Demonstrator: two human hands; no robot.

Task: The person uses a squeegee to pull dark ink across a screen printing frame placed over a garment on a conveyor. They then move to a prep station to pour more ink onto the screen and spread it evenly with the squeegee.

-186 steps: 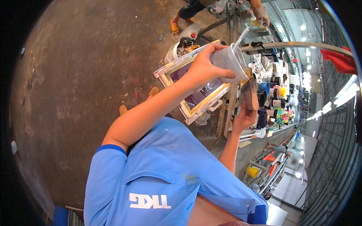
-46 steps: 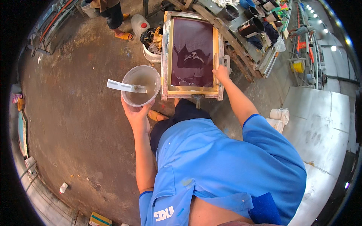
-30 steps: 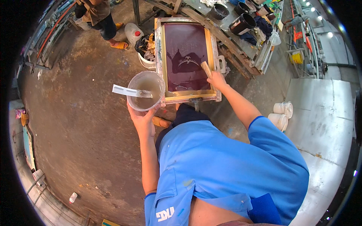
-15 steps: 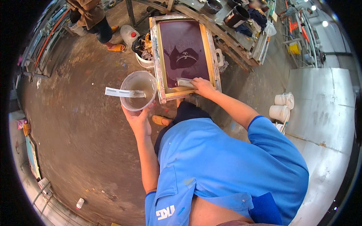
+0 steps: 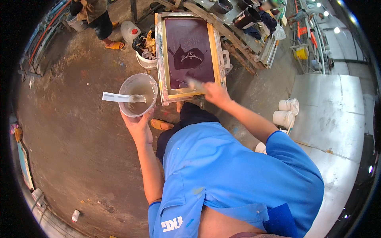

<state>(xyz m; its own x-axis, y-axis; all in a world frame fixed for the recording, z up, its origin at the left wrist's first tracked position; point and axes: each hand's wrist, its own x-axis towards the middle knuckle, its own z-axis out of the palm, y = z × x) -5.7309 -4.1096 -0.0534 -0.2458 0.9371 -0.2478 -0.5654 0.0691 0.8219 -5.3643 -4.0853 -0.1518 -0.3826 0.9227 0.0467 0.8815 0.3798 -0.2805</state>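
My left hand (image 5: 137,126) is closed round the lower wall of a clear plastic tub (image 5: 130,110), with murky greyish liquid inside. A pale flat strip (image 5: 115,97) lies across the tub's rim, one end in the liquid. My right hand (image 5: 217,95) grips a pale flat scraper (image 5: 194,83), smeared by motion, over the near end of a framed printing screen (image 5: 190,33). The screen has dark purple mesh, yellowish inner edges and a pale motif inside a darker wet-looking patch. I cannot tell whether the scraper touches the mesh.
A white bucket (image 5: 147,62) of rags stands left of the screen, beside a jug with a red cap (image 5: 129,31). Another person (image 5: 101,23) stands at the far left. Behind the screen, a wooden-framed table (image 5: 238,47) bears dark pots (image 5: 247,18). White buckets (image 5: 283,118) sit at right.
My right hand has lifted slightly with the scraper, which has turned and now blurs. The whole view has shifted a little, moving tub and screen leftward in the picture.
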